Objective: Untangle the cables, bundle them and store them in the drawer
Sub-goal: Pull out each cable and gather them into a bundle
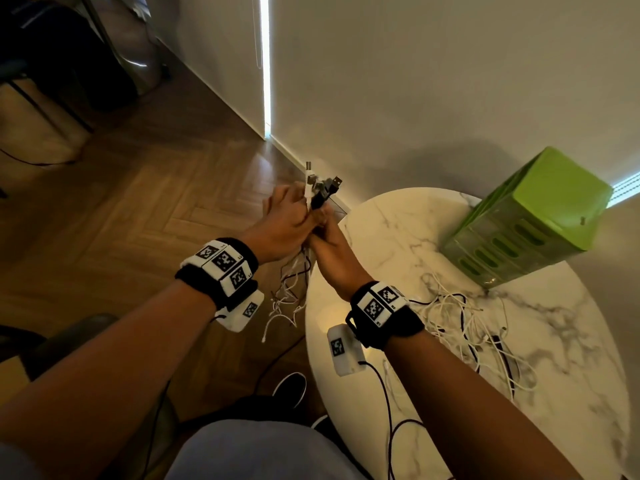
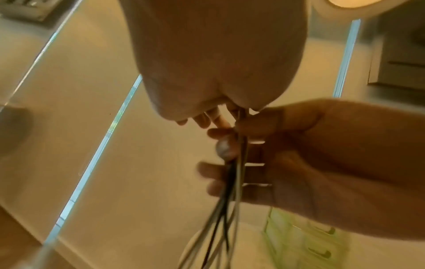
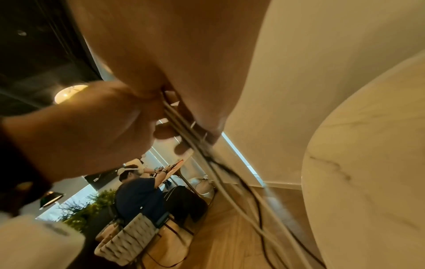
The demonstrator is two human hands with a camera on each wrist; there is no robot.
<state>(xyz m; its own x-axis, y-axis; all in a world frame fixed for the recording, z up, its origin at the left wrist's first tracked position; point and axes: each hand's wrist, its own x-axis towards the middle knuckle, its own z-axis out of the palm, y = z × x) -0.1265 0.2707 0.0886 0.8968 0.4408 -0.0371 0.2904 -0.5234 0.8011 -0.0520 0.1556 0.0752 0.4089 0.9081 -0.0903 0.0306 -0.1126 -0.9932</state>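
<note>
Between our two hands, off the edge of the marble table (image 1: 408,223), sits a bunch of cables (image 1: 313,197); our left hand (image 1: 287,225) has its fingers curled round the bunch near the plug ends; our right hand (image 1: 330,252) grips the same bunch just below, fingers (image 2: 208,170) wrapped round the strands; the two hands touch each other; above our left fingers the USB plugs (image 1: 323,183) stick up, white and black ones mixed; below our right fingers the loose white and black strands hang down past the table edge toward the wood floor (image 1: 138,202); in the left wrist view the strands (image 2: 226,203) fan out under our right fingers, blurred; in the right wrist view the strands (image 3: 184,125) run between both sets of fingers and trail down; right of our hands a second tangle of cables (image 1: 467,330) lies on the table top, mostly white, some black, well apart from our fingers; beyond that tangle stands the green drawer unit (image 1: 530,220), drawers closed as far as we can tell; behind our left hand in the right wrist view another person (image 3: 140,193) sits at a far table.
</note>
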